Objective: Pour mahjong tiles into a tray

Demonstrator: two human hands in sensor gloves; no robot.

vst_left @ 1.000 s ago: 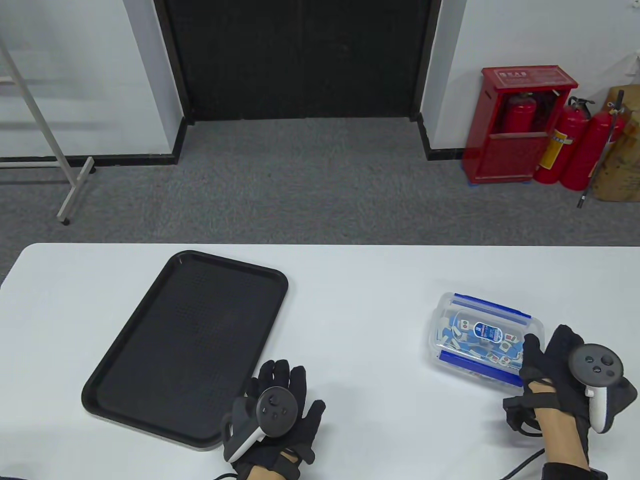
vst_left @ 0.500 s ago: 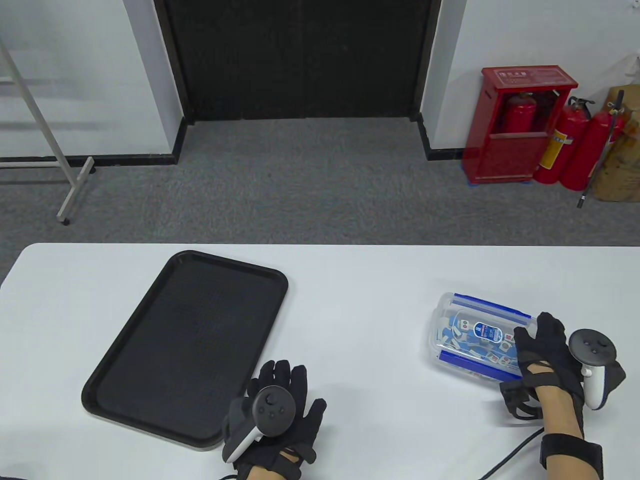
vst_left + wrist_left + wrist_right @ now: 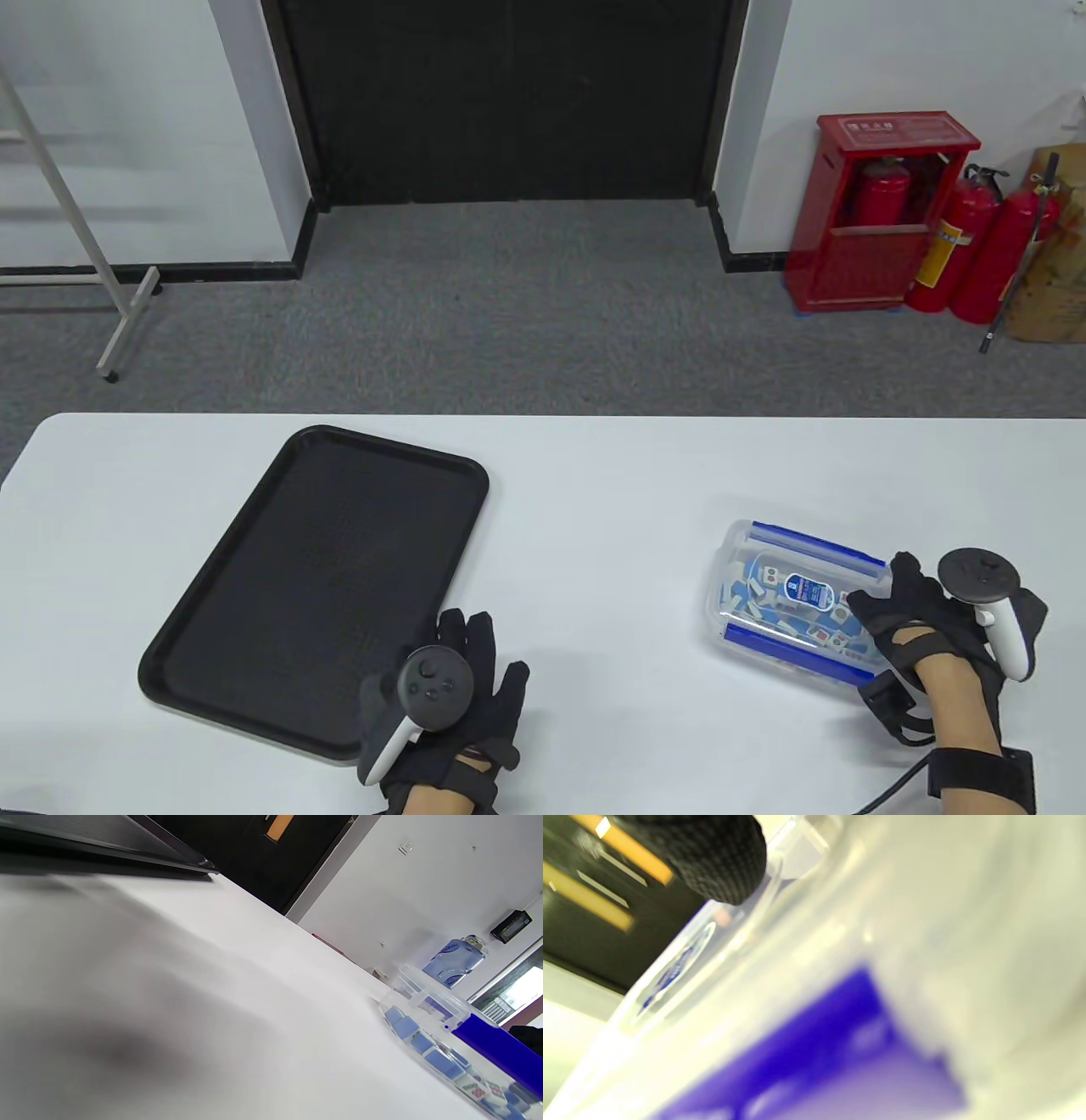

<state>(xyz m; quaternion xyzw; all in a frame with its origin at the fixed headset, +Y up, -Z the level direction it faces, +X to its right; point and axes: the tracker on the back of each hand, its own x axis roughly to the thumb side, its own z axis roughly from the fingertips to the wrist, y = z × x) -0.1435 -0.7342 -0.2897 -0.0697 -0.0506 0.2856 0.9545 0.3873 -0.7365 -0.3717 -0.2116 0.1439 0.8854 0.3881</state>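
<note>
A black tray [image 3: 254, 611] lies on the white table at the left, with nothing in it; its rim shows in the left wrist view [image 3: 169, 851]. A clear lidded box [image 3: 785, 594] with blue latches holds blue-backed mahjong tiles at the right; it also shows in the left wrist view [image 3: 445, 1039]. My right hand [image 3: 895, 624] grips the box's near right end, with a fingertip [image 3: 717, 861] on its lid [image 3: 814, 955]. I cannot tell whether the box is off the table. My left hand [image 3: 471, 671] rests flat with fingers spread, beside the tray's near right corner.
A bare stretch of white table [image 3: 594, 543] lies between tray and box. A cable [image 3: 891, 789] trails from my right wrist at the front edge. A red cabinet [image 3: 882, 212] and fire extinguishers stand on the floor beyond the table.
My right hand has closed on the box's end and brought the box left and nearer to me. My left hand has shifted slightly left beside the tray.
</note>
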